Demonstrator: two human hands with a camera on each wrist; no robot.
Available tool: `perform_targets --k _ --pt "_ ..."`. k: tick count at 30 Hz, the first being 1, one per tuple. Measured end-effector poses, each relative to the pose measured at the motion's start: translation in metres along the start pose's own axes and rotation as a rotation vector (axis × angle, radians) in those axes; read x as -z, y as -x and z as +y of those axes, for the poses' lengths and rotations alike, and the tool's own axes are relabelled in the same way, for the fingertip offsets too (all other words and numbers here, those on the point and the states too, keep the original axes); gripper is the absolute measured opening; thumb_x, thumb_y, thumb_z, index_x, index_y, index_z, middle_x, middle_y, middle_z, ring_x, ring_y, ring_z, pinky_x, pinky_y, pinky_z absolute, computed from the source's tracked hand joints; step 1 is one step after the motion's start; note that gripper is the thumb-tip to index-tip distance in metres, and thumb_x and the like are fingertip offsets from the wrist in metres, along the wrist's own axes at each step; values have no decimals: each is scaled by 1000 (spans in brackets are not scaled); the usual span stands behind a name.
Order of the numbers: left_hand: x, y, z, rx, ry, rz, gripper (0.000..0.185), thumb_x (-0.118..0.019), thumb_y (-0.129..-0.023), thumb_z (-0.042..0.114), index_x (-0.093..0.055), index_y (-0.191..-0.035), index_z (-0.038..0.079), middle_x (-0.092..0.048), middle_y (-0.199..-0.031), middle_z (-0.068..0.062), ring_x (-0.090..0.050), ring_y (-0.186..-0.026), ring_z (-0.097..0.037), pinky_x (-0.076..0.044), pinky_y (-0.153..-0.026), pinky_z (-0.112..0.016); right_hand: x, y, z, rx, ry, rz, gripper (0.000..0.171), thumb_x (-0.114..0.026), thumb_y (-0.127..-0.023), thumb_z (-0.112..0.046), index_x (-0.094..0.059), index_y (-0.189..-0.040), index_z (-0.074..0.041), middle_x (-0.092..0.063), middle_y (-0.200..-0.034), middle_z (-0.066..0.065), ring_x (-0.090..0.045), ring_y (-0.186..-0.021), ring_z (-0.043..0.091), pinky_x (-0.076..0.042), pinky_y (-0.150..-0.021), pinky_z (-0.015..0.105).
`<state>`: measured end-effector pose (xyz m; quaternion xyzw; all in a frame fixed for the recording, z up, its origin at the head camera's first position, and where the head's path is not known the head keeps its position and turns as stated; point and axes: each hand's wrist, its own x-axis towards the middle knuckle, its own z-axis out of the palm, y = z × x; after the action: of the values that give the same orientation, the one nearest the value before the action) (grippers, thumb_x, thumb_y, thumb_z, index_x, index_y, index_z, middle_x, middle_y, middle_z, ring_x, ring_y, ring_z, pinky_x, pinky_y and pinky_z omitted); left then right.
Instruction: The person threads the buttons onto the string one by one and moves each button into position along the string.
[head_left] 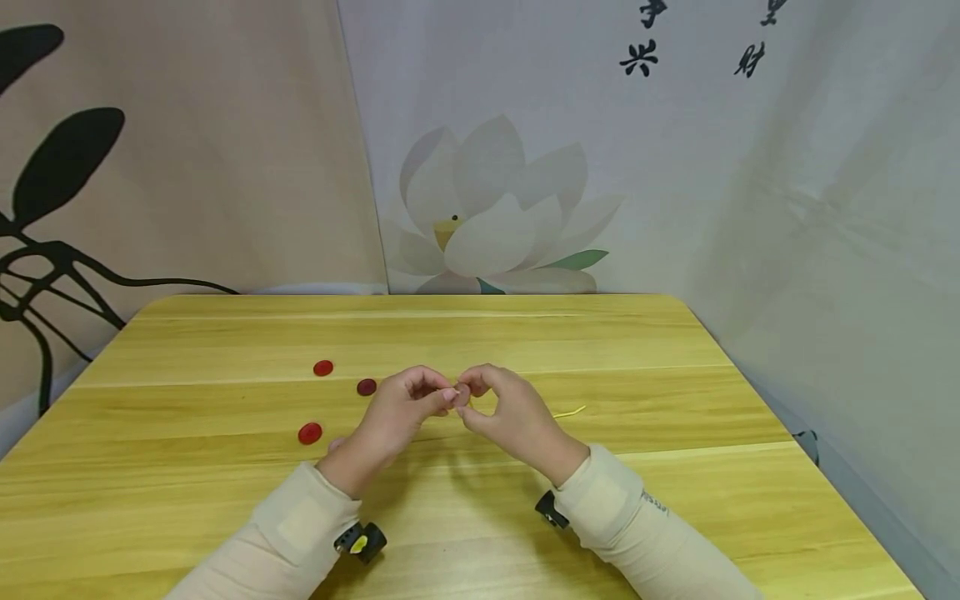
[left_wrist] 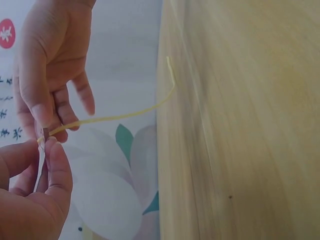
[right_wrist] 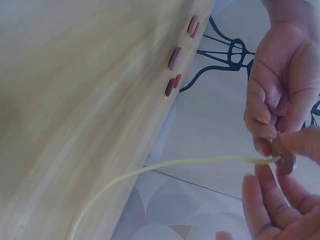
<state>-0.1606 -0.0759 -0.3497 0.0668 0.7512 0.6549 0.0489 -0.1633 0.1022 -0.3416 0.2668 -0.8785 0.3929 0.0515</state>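
Between both hands, above the table, is a small brownish-pink disc [head_left: 462, 395] with a yellow string [right_wrist: 200, 160] through its middle. My right hand [head_left: 517, 417] grips the disc's edge between thumb and forefinger. The thumb and forefinger of my left hand [head_left: 393, 417] pinch at the disc's other face, where a short yellow tip of the string [left_wrist: 40, 141] shows; the fingertips partly cover it. On the right hand's side the long part of the string trails off, and its end shows beyond that hand in the head view.
Left of the hands, a red disc [head_left: 323, 367], a dark red disc [head_left: 367, 387] and another red disc [head_left: 310, 432] lie on the wooden table [head_left: 225, 517]. A pinkish disc [head_left: 335, 444] is partly hidden by the left wrist. A printed curtain [head_left: 675, 183] hangs behind the table.
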Motion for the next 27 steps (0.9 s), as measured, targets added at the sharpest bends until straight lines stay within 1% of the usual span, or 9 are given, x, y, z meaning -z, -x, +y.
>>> perform_targets --k 6,10,13,17,19,24,27 --pt "2 1 -1 -2 -4 -4 12 -62 -95 10 -62 -98 -1 -63 -93 -8 -61 -94 -32 -52 -88 -42 2 0 0 -17 16 -17 21 -71 -87 -14 -63 -107 -11 -62 -97 -3 -57 -95 15 -49 -85 38" --pt "3 0 -1 0 0 8 12 -62 -95 9 -62 -98 -2 -63 -91 -8 -61 -91 -29 -52 -87 -40 4 0 2 -25 5 -28 24 -72 -87 -15 -64 -109 -11 -63 -100 -2 -58 -98 19 -49 -87 42" --pt "5 -1 -1 4 9 20 11 -61 -94 8 -61 -98 -3 -63 -88 -8 -62 -89 -27 -53 -86 -40 4 1 7 -22 -3 -34 22 -72 -87 -15 -64 -107 -12 -63 -101 -3 -58 -99 20 -49 -88 44" --pt "6 -1 -2 14 10 25 10 -61 -94 6 -61 -99 -3 -62 -87 -8 -62 -90 -30 -52 -87 -44 4 1 12 -26 -8 -42 20 -73 -87 -15 -64 -105 -14 -64 -102 -6 -59 -101 20 -49 -89 41" --pt "7 -2 -3 18 6 23 10 -61 -94 5 -60 -99 -3 -62 -87 -7 -62 -91 -32 -52 -87 -43 5 1 14 -27 -12 -47 20 -73 -87 -15 -64 -105 -14 -64 -103 -5 -59 -101 21 -48 -89 40" --pt "8 -2 -3 20 8 24 10 -60 -95 6 -60 -98 -3 -62 -87 -8 -61 -92 -34 -53 -87 -43 6 1 16 -47 -27 -56 22 -73 -87 -15 -64 -107 -13 -64 -106 -2 -59 -103 26 -48 -90 46" --pt "9 -2 -3 20 0 30 10 -60 -95 6 -60 -99 -3 -62 -87 -8 -62 -92 -33 -53 -86 -41 6 1 18 -53 -28 -58 20 -72 -88 -15 -65 -107 -13 -64 -106 -2 -58 -103 26 -47 -91 46"
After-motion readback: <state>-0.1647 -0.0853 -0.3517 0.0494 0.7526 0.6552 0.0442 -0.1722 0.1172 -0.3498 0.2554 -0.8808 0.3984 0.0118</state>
